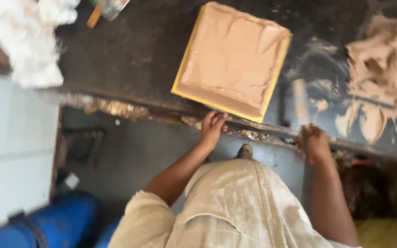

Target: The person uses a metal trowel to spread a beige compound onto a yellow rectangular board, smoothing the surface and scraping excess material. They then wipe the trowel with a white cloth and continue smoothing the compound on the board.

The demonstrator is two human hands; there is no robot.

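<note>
A square yellow mould [182, 76] filled with smooth tan paste [235, 59] lies on a dark worktable [134, 50], one corner reaching the table's near edge. My left hand [213, 126] rests its fingers on the table edge, right below the mould's near side. My right hand [314, 143] rests on the same edge farther right, fingers curled, smeared with paste; nothing is visible in it.
Tan paste smears [382, 73] cover the table's right part. A white crumpled cloth [31, 39] lies at the left. A white cabinet [10, 151] and blue drums [56, 222] stand on the left by the grey floor [134, 151].
</note>
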